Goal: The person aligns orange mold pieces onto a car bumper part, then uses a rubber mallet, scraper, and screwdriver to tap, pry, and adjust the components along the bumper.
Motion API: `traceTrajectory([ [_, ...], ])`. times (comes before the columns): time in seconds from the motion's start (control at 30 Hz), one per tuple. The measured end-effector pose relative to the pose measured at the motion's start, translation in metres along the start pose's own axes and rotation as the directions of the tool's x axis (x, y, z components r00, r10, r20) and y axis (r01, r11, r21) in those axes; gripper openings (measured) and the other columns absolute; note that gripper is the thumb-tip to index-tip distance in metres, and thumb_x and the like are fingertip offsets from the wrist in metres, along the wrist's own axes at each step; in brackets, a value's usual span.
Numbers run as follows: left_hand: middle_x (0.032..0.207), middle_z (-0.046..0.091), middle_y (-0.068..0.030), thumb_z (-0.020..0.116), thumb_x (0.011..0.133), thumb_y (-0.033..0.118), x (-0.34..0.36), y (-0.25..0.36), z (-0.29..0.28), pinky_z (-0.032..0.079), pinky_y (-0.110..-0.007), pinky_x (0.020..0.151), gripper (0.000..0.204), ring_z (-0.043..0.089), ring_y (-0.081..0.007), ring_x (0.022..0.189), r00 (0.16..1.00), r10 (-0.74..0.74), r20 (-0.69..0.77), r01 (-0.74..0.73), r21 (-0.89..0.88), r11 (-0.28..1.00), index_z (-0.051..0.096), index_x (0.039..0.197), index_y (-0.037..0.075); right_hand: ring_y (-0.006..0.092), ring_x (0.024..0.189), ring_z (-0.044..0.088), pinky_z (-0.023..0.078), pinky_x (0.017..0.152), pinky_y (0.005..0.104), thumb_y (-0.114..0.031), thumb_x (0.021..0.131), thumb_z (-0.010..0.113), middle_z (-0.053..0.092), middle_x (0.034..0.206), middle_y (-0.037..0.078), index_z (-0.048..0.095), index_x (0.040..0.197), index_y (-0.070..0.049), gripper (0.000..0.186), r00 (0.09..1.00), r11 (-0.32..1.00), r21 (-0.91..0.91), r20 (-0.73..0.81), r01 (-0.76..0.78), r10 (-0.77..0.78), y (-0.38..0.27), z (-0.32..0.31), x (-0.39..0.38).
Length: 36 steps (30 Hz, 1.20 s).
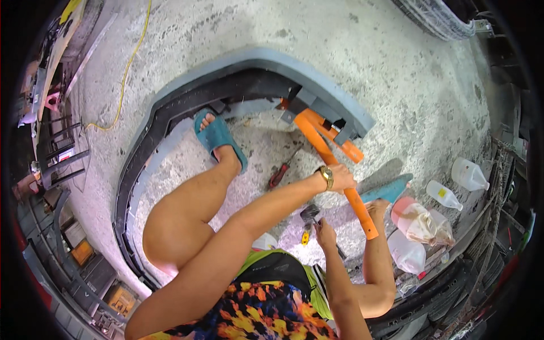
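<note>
My left hand (341, 178), with a gold watch at the wrist, grips a long orange bar (359, 210). The bar's upper end is at the dark bracket on one end of a large curved black-and-grey bumper (252, 79), which lies around my legs on the concrete. A second, shorter orange piece (351, 151) sits beside it at that bracket. Lower down, my right hand (325, 235) is closed on a dark hammer (310, 214). A small yellow-and-black tool (306, 236) lies just left of that hand, and a red-handled screwdriver (277, 176) rests inside the curve.
Several plastic jugs and bottles (470, 174) stand at the right beside dark stacked parts. A yellow cord (122, 88) crosses the floor at upper left. Metal racks and assorted parts (65, 153) line the left side. A coiled translucent bundle (439, 17) sits at upper right.
</note>
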<state>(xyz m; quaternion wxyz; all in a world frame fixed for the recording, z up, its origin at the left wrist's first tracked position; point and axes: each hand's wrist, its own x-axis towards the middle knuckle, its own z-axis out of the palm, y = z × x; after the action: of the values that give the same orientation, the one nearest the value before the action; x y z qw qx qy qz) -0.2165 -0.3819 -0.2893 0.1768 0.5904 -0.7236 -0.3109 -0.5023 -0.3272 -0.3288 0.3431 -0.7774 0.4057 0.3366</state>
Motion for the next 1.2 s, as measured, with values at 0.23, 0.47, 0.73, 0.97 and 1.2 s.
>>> traceTrajectory([
  [0.23, 0.08, 0.063, -0.0102, 0.072, 0.071, 0.024, 0.011, -0.012, -0.027, 0.049, -0.041, 0.075, 0.028, 0.063, -0.0299, 0.085, 0.996, -0.089, -0.022, 0.086, -0.109, 0.99, 0.058, 0.091, 0.009, 0.0066, 0.049, 0.04, 0.036, 0.043, 0.0207, -0.019, 0.092, 0.05, 0.041, 0.066, -0.002, 0.045, 0.09, -0.012, 0.009, 0.923, 0.125, 0.992, -0.072, 0.026, 0.379, -0.066, -0.134, -0.079],
  [0.47, 0.084, 0.061, -0.0104, 0.071, 0.072, 0.024, 0.016, -0.011, -0.045, 0.048, -0.043, 0.076, 0.029, 0.061, -0.0308, 0.087, 0.993, -0.113, -0.033, 0.107, -0.134, 0.985, 0.057, 0.094, 0.011, 0.0025, 0.041, 0.027, 0.022, 0.033, 0.0173, -0.032, 0.095, 0.047, 0.029, 0.059, -0.005, 0.047, 0.112, -0.012, 0.026, 0.779, 0.019, 0.917, -0.35, 0.399, 0.52, -0.065, -0.211, -0.167],
  [0.73, 0.082, 0.061, -0.0105, 0.071, 0.073, 0.024, 0.022, -0.013, -0.039, 0.048, -0.044, 0.075, 0.029, 0.061, -0.0317, 0.086, 0.991, -0.122, -0.054, 0.114, -0.122, 0.986, 0.058, 0.094, 0.01, 0.005, 0.042, 0.031, 0.027, 0.036, 0.0184, -0.032, 0.095, 0.045, 0.034, 0.061, -0.003, 0.047, 0.097, -0.01, 0.022, 0.626, 0.339, 0.892, -0.452, 0.299, 0.635, -0.112, -0.189, -0.133],
  [0.97, 0.083, 0.065, -0.0125, 0.072, 0.068, 0.029, 0.034, -0.021, -0.039, 0.05, -0.043, 0.073, 0.03, 0.064, -0.0313, 0.083, 0.981, -0.142, -0.132, 0.126, -0.125, 0.984, 0.063, 0.09, 0.01, 0.0059, 0.041, 0.031, 0.025, 0.035, 0.0195, -0.033, 0.095, 0.045, 0.036, 0.06, -0.003, 0.046, 0.097, -0.011, 0.022, 0.665, 0.239, 0.87, -0.485, 0.431, 0.568, -0.117, -0.201, -0.127],
  [1.2, 0.08, 0.064, -0.0124, 0.072, 0.07, 0.026, 0.036, -0.02, -0.039, 0.049, -0.045, 0.074, 0.03, 0.063, -0.0334, 0.084, 0.987, -0.132, -0.091, 0.126, -0.071, 0.99, 0.059, 0.09, 0.009, 0.0043, 0.041, 0.028, 0.023, 0.035, 0.0183, -0.032, 0.095, 0.047, 0.034, 0.059, -0.004, 0.046, 0.094, -0.013, 0.02, 0.73, 0.326, 0.908, -0.408, 0.262, 0.549, -0.085, -0.202, -0.117],
])
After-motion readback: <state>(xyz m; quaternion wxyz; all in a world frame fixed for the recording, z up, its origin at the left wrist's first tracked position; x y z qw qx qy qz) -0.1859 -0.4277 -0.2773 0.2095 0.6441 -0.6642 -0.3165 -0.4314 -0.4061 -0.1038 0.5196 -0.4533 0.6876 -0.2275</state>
